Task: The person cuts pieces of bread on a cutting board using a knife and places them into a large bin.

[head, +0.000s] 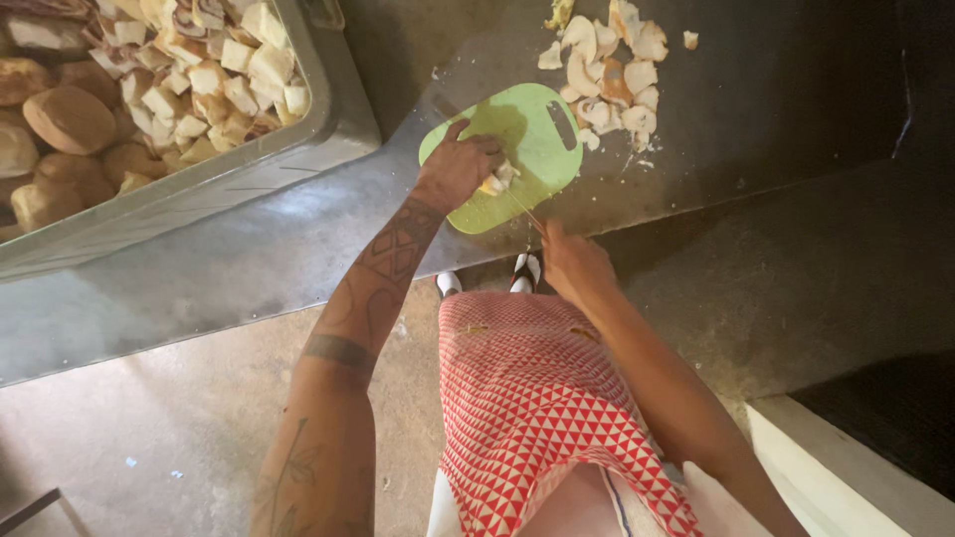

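**Two piles tell the tally at a dim cutting counter**

Two heaps mark how far the cutting stands. The largest, a big metal tray [328,119] at the upper left of the steel counter [249,259], holds both a mound of pale cut chunks [214,75] along its near side and a row of whole brown round pieces [65,119] farther left, which look uncut. From that, a fair share appears done and a good number of rounds appear left.

Beyond the board, a scatter of pale trimmings [612,75] lies on the counter, well apart from the tray.

Between the two sits a green cutting board [537,134], its handle slot toward the trimmings. On it, the left hand [456,169] presses down on a small pale piece [497,179], fingers curled together over it and clamped on its top. The right hand [575,264], just off the board's near edge, is closed around the handle of a thin knife [527,214], whose blade slants up toward the piece; the grip itself is partly hidden by the back of the hand.

The piece under the blade seems partway cut, judging by its small size.

A red-and-white patterned apron [527,398] hangs below, above the concrete floor [129,438].
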